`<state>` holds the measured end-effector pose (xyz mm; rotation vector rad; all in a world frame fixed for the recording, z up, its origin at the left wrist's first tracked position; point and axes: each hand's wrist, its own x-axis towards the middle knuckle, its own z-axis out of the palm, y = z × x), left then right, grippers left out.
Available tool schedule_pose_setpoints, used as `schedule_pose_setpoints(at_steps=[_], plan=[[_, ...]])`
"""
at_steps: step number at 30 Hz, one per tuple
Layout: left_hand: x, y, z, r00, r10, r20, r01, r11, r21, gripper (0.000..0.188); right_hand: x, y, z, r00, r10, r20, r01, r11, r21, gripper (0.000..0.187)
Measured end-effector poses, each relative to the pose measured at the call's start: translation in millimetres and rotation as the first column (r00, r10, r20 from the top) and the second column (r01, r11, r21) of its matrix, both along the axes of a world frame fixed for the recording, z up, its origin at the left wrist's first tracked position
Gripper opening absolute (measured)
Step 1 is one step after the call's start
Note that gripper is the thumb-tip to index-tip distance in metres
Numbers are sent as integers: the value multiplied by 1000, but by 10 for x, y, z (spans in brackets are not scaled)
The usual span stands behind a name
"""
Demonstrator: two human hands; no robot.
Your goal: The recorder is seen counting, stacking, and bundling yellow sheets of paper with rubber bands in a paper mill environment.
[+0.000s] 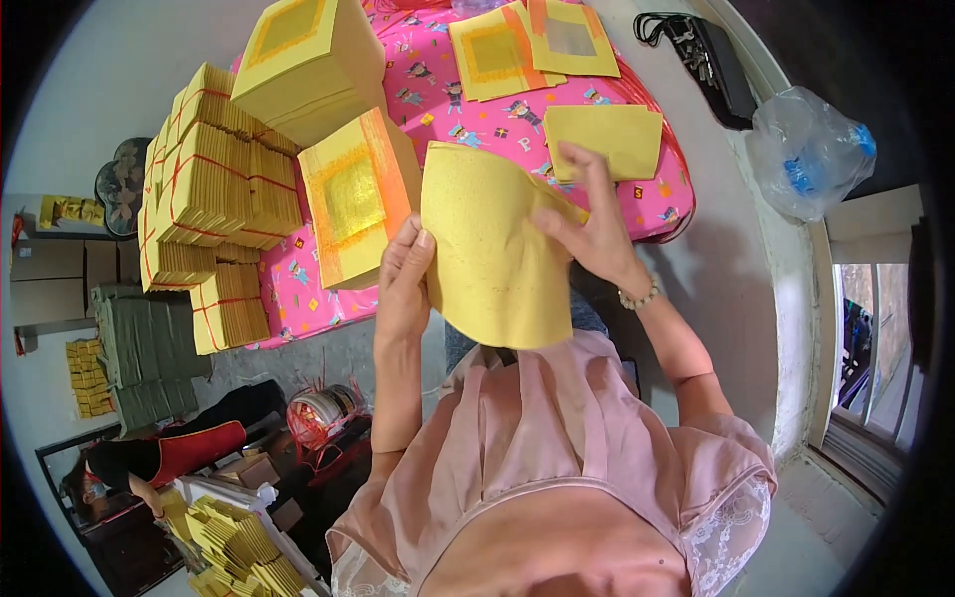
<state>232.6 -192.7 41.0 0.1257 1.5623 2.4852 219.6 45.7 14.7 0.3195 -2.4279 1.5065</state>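
Observation:
A yellow sheet of paper (492, 254), slightly curled and creased, is held up in front of me; I cannot tell if it is one sheet or several. My left hand (406, 274) pinches its left edge, thumb in front. At the sheet's right edge, my right hand (602, 224) has its thumb against the paper and its fingers spread apart, beaded bracelet at the wrist. Beyond the right fingers lies a plain yellow paper stack (617, 139). Just left of my left hand stands a thick stack of yellow paper (355, 199) with a gold square and orange border on top.
A pink patterned cloth (418, 75) covers the table. Red-tied paper bundles (214, 179) and a tall paper stack (308, 75) occupy its left. Gold-squared sheets (497, 55) lie at the far side. A clear plastic bag (811, 149) hangs right. Another person (189, 453) works at lower left.

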Motion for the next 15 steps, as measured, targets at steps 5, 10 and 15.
schedule_pose_setpoints(at_steps=[5,10,15], plan=[[-28,-80,112,999,-8,53,5,999,46,23,-105,64,130,977,207,-55,-211,974,-82,66],[-47,-97,99,998,-19,63,15,998,69,27,-155,62,-18,821,529,215,-400,802,-443,39],[-65,-105,78,998,5,69,-10,997,78,27,-139,35,25,907,390,160,-301,865,-402,16]])
